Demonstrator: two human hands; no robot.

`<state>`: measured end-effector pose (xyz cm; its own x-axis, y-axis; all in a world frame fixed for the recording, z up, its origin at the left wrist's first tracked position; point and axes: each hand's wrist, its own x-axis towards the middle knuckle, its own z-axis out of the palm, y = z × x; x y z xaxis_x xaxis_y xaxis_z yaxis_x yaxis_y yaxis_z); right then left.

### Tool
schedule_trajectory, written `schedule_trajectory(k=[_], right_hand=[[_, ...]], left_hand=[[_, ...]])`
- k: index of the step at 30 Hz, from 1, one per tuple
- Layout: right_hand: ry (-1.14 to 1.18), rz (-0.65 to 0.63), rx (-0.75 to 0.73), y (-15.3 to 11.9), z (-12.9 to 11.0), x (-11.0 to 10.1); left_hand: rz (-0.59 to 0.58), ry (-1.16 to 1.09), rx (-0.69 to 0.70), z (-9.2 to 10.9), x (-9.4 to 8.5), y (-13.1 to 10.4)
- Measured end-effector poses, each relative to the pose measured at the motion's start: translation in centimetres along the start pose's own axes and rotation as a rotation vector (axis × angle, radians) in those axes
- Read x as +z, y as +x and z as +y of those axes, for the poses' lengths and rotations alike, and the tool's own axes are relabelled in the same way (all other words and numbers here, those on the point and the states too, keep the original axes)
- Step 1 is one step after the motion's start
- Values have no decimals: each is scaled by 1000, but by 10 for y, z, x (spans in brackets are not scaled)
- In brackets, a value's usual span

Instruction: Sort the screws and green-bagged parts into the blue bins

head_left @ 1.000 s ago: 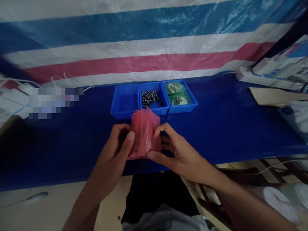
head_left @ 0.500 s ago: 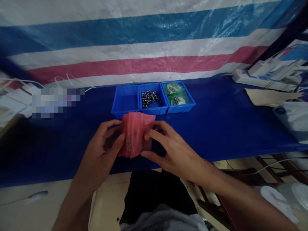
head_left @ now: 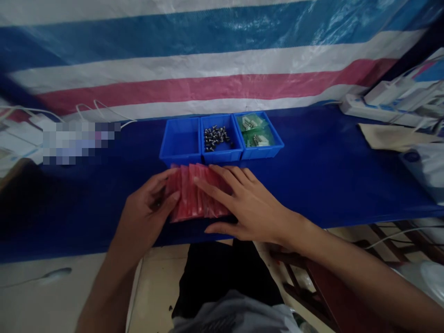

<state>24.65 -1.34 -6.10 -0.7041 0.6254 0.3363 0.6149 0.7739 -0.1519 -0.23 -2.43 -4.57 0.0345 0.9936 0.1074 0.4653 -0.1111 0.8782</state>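
Nearest are the grey shirt [head_left: 236,317] and dark trousers [head_left: 211,273] of the seated person, above a pale tiled floor [head_left: 159,282]. To the right, below the surface [head_left: 312,180], are dark red-brown bars [head_left: 326,282].

Over the near edge of the blue surface, the left hand [head_left: 149,201] has its grip closed on the left end of the red bags [head_left: 189,192], thumb on the near face and fingers curled behind. The right hand [head_left: 248,199] has its grip open: the fingers are spread and laid flat across the right part of the bags, the thumb held apart below them. The bags lie between the two hands, overlapping in a row of upright folds, just in front of the bins. Whether they rest fully on the surface is hard to tell.

Beyond them, three blue bins stand side by side: the left bin [head_left: 182,138], the middle bin [head_left: 224,155] with a heap of dark, shiny screws [head_left: 215,137], and the right bin [head_left: 265,151] with green packets [head_left: 256,127] holding pale pieces.

Farther right lie a tan sheet [head_left: 388,136] and a white power strip [head_left: 366,111]; white cables [head_left: 99,111] trail at the left. Behind everything hangs a striped tarp [head_left: 208,55] in blue, white and red.
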Motion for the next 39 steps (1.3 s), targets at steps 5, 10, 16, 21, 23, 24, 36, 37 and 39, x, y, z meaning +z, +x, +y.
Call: schedule_trajectory(k=[5, 10, 16, 21, 23, 24, 36, 37, 39], right_hand=[[57, -34, -127, 12, 15, -1], [47, -88, -146, 9, 27, 7], [-24, 20, -231, 1, 28, -16], [3, 168, -122, -29, 36, -36], [-8, 171, -101, -42, 39, -34], [-13, 167, -91, -47, 41, -32], [-44, 141, -58, -67, 47, -29], [-54, 132, -65, -68, 47, -30], [-67, 129, -54, -70, 48, -31]], left_hand=[[65, -9, 12, -7, 14, 12], [104, 258, 135, -10, 5, 5], [54, 674, 638, -2, 16, -17], [-139, 886, 805, -1, 42, -14], [-113, 941, 811, 2, 45, -11], [-108, 952, 812, 4, 46, -10], [-146, 1020, 897, 18, 69, -5], [-138, 1042, 902, 20, 71, -5], [-109, 1076, 904, 23, 76, -5]])
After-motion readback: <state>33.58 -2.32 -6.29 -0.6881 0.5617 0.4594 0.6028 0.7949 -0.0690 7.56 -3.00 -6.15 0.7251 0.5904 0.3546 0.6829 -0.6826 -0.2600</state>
